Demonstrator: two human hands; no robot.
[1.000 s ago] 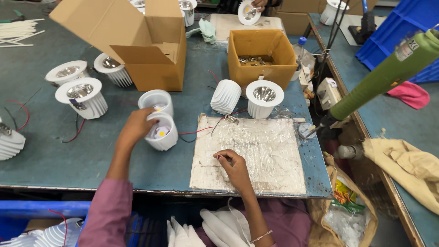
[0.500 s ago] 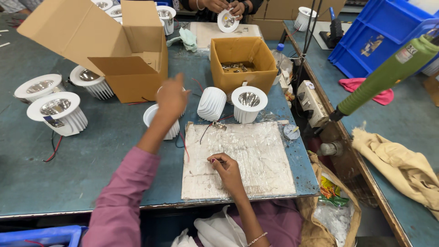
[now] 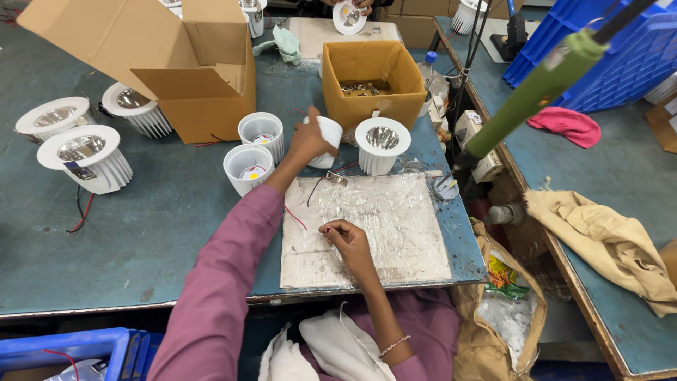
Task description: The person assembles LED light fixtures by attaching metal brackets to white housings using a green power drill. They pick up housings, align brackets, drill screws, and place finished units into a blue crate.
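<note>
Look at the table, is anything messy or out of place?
A little. A pink cloth lies crumpled on the side table beside the blue crates, and a tan cloth hangs rumpled over that table's edge. The big cardboard box lies tipped on its side, flaps open.

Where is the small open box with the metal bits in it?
In the head view, the small orange cardboard box sits at the far middle of the table, right of the big open carton, just behind the left hand.
</note>
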